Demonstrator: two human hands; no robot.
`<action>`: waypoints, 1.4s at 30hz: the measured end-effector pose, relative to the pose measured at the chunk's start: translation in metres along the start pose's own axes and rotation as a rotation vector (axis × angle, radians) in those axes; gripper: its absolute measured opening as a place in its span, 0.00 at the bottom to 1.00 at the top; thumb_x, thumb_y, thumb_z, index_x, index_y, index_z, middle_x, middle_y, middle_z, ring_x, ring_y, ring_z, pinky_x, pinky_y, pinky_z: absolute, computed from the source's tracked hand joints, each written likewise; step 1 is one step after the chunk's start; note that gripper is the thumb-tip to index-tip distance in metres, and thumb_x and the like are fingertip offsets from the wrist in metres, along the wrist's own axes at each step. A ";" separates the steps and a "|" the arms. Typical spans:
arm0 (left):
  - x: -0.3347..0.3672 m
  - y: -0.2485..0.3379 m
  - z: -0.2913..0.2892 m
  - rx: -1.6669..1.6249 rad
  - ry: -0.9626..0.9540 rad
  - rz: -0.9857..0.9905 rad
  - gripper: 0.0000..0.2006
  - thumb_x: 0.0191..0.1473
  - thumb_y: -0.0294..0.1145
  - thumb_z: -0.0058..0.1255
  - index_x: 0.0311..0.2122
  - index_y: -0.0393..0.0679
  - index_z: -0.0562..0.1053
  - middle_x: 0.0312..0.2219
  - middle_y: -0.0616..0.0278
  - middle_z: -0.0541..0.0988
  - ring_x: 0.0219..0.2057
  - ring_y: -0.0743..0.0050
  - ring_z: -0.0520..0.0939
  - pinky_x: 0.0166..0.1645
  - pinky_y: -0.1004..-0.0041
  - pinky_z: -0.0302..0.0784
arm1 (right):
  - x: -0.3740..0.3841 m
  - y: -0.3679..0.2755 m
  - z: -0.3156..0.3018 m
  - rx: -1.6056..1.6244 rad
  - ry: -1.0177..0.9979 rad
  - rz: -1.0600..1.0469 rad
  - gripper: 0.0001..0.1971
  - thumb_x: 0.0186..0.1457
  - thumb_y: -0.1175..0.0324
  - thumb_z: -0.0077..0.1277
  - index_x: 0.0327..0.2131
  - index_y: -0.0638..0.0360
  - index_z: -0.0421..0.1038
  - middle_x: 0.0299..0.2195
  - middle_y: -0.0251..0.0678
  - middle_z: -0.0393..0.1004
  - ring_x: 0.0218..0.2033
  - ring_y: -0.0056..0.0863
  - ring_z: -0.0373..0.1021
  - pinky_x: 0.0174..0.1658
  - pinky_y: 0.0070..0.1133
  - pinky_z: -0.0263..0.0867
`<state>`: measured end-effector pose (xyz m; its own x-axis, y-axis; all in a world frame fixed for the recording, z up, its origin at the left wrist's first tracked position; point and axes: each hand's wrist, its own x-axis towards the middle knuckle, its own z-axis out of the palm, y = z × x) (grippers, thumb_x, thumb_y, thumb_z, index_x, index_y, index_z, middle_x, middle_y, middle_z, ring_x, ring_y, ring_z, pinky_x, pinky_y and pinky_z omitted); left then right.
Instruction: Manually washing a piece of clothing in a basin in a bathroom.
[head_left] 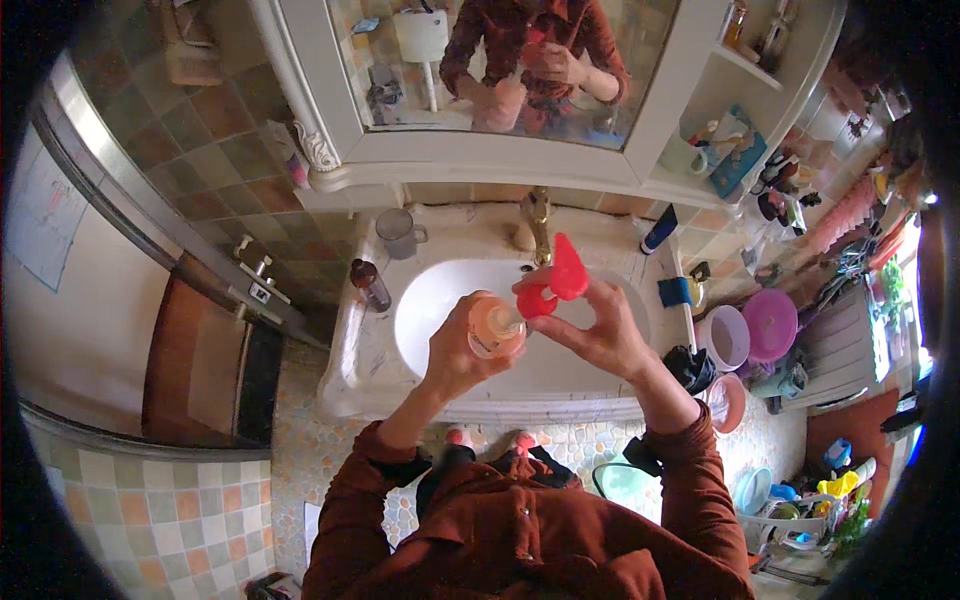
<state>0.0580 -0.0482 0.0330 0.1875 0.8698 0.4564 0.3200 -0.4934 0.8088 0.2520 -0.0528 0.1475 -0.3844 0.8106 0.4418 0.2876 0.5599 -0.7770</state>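
My left hand (455,358) is wrapped round a peach-orange bottle (494,330) with a pale neck, held over the white sink basin (420,310). Beside the bottle's neck, my right hand (612,338) grips a bright red pump head (568,270) by its collar, between thumb and fingers. The collar sits right at the bottle's mouth, tilted to the right. Whether it is still joined to the bottle, or its tube is inside, I cannot tell. Behind the pump head stands the brass tap (537,222).
A clear mug (400,234) and a dark brown bottle (370,284) stand on the counter's left. A dark blue tube (659,230) and a blue cloth (675,291) lie at its right. Above hangs a white-framed mirror cabinet (480,152). Basins, including a purple one (770,325), crowd the right.
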 end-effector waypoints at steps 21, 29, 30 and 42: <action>0.023 0.069 -0.010 -0.181 -0.101 -0.056 0.42 0.34 0.39 0.66 0.55 0.41 0.59 0.43 0.56 0.73 0.44 0.67 0.76 0.47 0.70 0.72 | 0.017 -0.013 -0.012 0.281 -0.087 0.002 0.21 0.50 0.64 0.58 0.46 0.61 0.67 0.41 0.32 0.72 0.42 0.22 0.69 0.46 0.22 0.65; 0.026 0.078 -0.015 -0.386 -0.145 -0.066 0.41 0.34 0.38 0.66 0.54 0.41 0.59 0.41 0.59 0.72 0.41 0.70 0.75 0.45 0.71 0.72 | 0.024 -0.030 -0.020 0.343 -0.119 -0.017 0.22 0.49 0.64 0.58 0.46 0.63 0.67 0.41 0.34 0.73 0.43 0.23 0.69 0.49 0.24 0.64; 0.025 0.077 -0.016 -0.360 -0.152 -0.048 0.41 0.34 0.38 0.66 0.54 0.41 0.59 0.42 0.59 0.72 0.42 0.70 0.74 0.46 0.70 0.71 | 0.025 -0.032 -0.021 0.318 -0.138 -0.020 0.24 0.49 0.64 0.59 0.48 0.65 0.67 0.43 0.35 0.73 0.45 0.23 0.68 0.51 0.25 0.63; 0.011 0.061 -0.017 -0.149 -0.118 0.141 0.42 0.30 0.37 0.70 0.52 0.42 0.60 0.45 0.58 0.70 0.47 0.66 0.72 0.52 0.67 0.67 | 0.016 -0.080 -0.036 -0.113 0.006 -0.476 0.20 0.41 0.64 0.64 0.37 0.62 0.71 0.35 0.39 0.72 0.36 0.33 0.69 0.38 0.26 0.64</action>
<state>0.0632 -0.0688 0.0932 0.3311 0.7814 0.5289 0.1440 -0.5958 0.7901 0.2542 -0.0790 0.2330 -0.4911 0.4611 0.7390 0.1747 0.8833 -0.4351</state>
